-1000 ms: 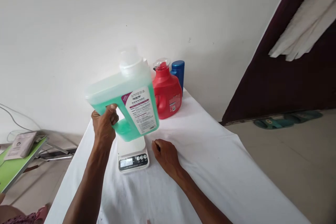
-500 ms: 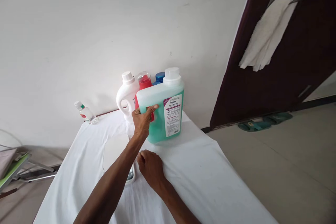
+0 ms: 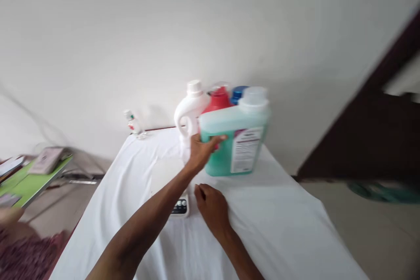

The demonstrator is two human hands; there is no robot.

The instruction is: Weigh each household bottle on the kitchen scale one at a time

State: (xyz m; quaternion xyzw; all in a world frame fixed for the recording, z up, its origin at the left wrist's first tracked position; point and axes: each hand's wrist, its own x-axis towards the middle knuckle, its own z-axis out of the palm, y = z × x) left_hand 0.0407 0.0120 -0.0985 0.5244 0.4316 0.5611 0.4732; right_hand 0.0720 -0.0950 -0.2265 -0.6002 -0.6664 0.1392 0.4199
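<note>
White cloth-covered table (image 3: 278, 227) fills the view; frame is motion-blurred. Far left, small clear bottle (image 3: 133, 123) by the wall. White kitchen scale (image 3: 170, 183) lies mid-table, partly under the left forearm. Left hand (image 3: 201, 151) clamped on the handle side of the translucent green-liquid jug (image 3: 241, 140), which stands upright on the cloth, apparently touching the white handled bottle (image 3: 189, 107), red bottle (image 3: 218, 99) and blue cap (image 3: 239, 92) behind. Right hand (image 3: 211, 205) rests loosely curled on the cloth, holding nothing.
</note>
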